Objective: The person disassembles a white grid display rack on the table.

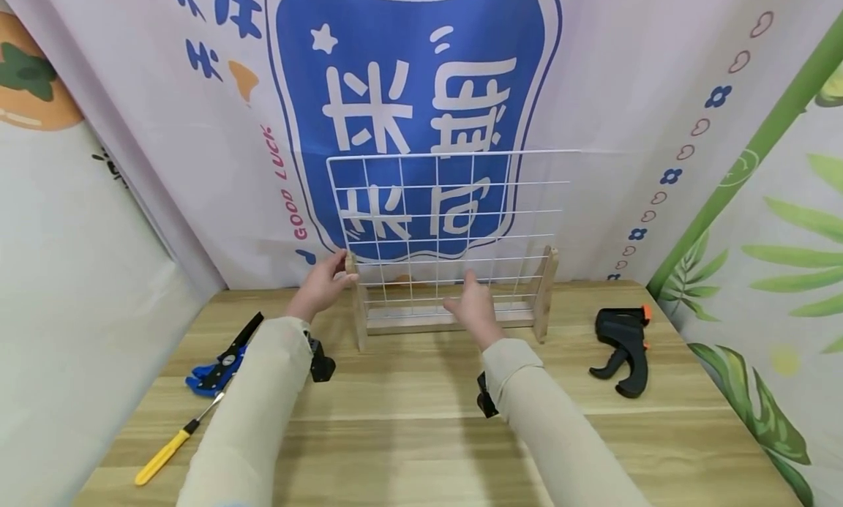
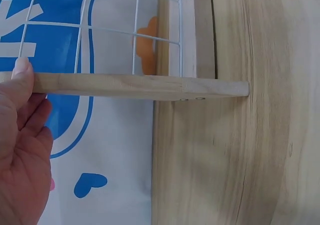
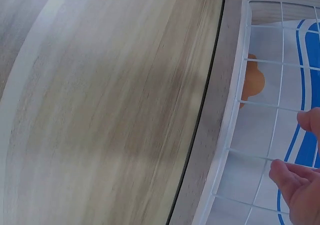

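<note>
A white wire grid (image 1: 437,216) stands upright in a wooden frame (image 1: 448,323) with a post on each side. My left hand (image 1: 320,284) grips the top of the left post (image 1: 360,309); in the left wrist view the thumb of that hand (image 2: 22,150) lies over the post (image 2: 140,85), its fingers behind. Low on the grid, right of its middle, my right hand (image 1: 476,309) holds the wires. The right wrist view shows that hand's (image 3: 305,190) thumb and fingers at the grid (image 3: 265,105), partly cut off by the frame edge.
On the table (image 1: 395,434), a blue and black tool (image 1: 220,364) and a yellow-handled screwdriver (image 1: 165,456) lie at the left. A black clamp (image 1: 626,346) with orange tips lies at the right. A printed cloth (image 1: 606,90) hangs behind the grid.
</note>
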`<state>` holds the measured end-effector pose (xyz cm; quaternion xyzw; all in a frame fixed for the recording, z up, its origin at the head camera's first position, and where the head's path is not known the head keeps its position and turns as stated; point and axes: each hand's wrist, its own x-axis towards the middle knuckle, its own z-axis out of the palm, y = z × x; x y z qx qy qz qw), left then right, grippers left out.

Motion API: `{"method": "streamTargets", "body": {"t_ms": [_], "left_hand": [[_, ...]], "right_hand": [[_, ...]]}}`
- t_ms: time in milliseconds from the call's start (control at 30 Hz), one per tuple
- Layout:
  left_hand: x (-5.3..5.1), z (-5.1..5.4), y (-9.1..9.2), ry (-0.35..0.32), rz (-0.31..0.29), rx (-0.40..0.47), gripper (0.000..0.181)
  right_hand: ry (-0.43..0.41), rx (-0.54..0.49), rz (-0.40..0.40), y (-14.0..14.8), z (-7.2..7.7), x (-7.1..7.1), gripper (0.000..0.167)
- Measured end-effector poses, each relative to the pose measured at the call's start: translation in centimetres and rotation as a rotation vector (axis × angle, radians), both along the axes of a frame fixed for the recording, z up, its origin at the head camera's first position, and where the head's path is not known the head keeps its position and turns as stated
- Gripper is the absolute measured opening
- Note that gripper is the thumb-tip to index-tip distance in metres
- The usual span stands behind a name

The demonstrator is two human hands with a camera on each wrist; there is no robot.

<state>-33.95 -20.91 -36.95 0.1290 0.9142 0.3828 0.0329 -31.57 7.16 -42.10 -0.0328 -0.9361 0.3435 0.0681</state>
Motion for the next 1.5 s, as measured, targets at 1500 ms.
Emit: {"method": "streamTargets", "body": {"t_ms": [1500], "left_hand": [[9.2, -0.1, 1.0, 0.081, -0.001, -0.145, 0.06]], "right_hand": [[0.065, -0.282, -0.177, -0.6, -1.2, 3.7, 0.07]]}}
